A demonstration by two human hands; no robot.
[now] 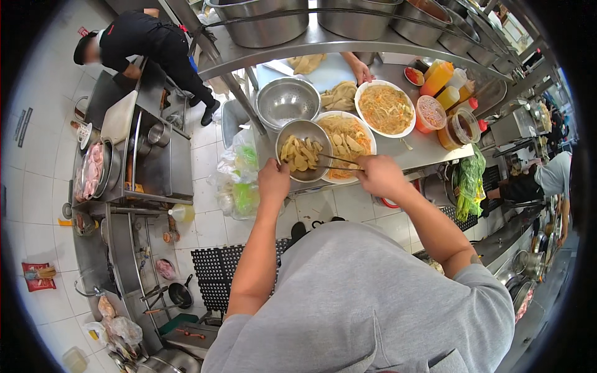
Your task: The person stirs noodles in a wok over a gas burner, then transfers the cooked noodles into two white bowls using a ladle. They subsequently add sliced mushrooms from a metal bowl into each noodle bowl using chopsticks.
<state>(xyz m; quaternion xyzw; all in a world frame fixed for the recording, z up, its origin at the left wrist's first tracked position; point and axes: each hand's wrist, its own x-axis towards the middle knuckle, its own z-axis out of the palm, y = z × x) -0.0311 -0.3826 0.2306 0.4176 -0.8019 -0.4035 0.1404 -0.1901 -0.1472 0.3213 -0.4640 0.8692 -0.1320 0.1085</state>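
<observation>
My left hand (274,181) grips the near left rim of a metal bowl (304,173) holding pale sliced food (297,153). In my right hand (380,173) are metal tongs (343,163), their tips at the bowl's right side. Just right of the bowl, partly behind it, lies a white plate of noodles (361,174) topped with similar slices. Another white plate of noodles (385,109) sits farther back, and another person's hand (362,72) touches its rim. A steel colander (288,103) stands behind the bowl.
Sauce bottles (437,78) and plastic tubs (431,113) stand at the counter's right. A steel shelf (364,45) with deep pans (266,23) crosses above. Plastic bags (240,179) hang at the left edge. A person in black (149,39) bends at the far left; another person (552,175) is at the right.
</observation>
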